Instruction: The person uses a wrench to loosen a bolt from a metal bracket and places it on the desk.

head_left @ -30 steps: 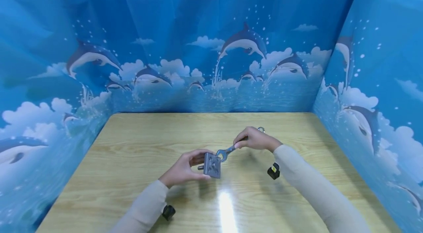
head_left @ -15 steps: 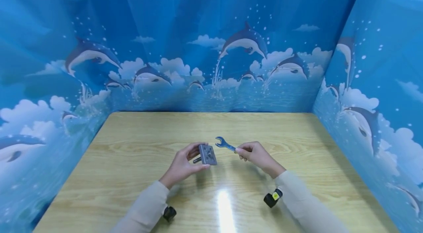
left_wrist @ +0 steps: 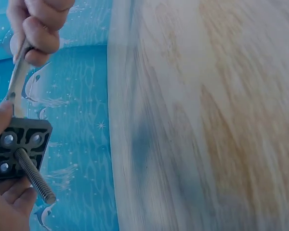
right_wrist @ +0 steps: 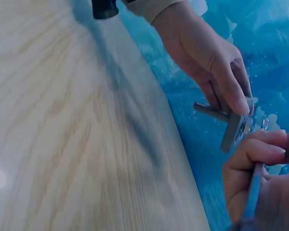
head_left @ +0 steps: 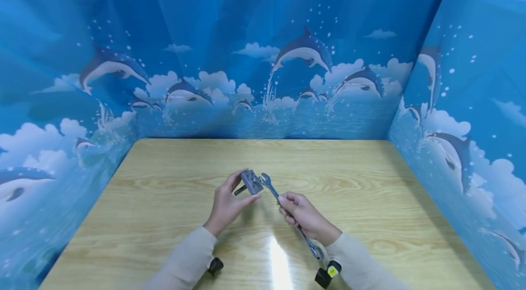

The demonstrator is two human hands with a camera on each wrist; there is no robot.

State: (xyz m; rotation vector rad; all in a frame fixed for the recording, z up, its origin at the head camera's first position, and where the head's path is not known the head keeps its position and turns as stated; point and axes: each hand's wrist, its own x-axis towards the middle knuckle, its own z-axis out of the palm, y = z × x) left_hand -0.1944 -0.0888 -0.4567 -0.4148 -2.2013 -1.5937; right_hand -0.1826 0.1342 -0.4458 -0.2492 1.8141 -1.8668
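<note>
My left hand [head_left: 223, 205] grips a grey square plate [head_left: 251, 182] by two opposite edges, above the table. A threaded bolt [left_wrist: 34, 175] sticks out of the plate's back, which has holes near its corners in the left wrist view. My right hand [head_left: 305, 217] holds a combination wrench [head_left: 272, 188] by its shank. The wrench's open end lies right at the plate's front face, and its ring end hangs below the right wrist. Whether the open end sits around the bolt's head or only beside it, I cannot tell.
Both hands are over a light wooden table [head_left: 176, 162]. A blue curtain with dolphins [head_left: 213, 52] hangs behind it and at both sides. Small black wrist cameras hang under the left sleeve [head_left: 181, 258] and the right sleeve [head_left: 361, 262].
My right hand has shifted its hold along the wrench and come nearer, swinging the shank steeper. The left hand has raised and tilted the plate. The open end has left the plate and come back to it.
</note>
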